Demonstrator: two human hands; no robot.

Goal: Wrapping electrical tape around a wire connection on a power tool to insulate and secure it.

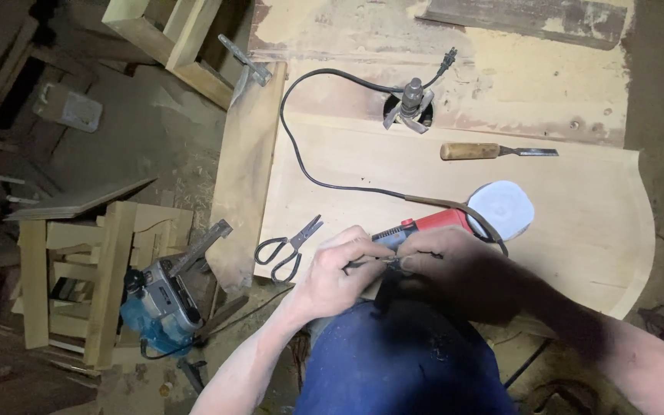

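While the red angle grinder (432, 225) is lying steadied on the wooden board (578, 230), the left hand (337, 277) and right hand (443, 265) are pinching a thin dark tool at its handle end, scissors (286, 250) waiting nearby

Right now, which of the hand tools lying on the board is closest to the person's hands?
The black-handled scissors, lying just beside the left hand. The wooden-handled chisel lies farther up the pale board, well away from both hands.

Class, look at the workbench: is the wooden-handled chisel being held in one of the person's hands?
No, the chisel lies alone on the board, apart from the left hand and right hand.
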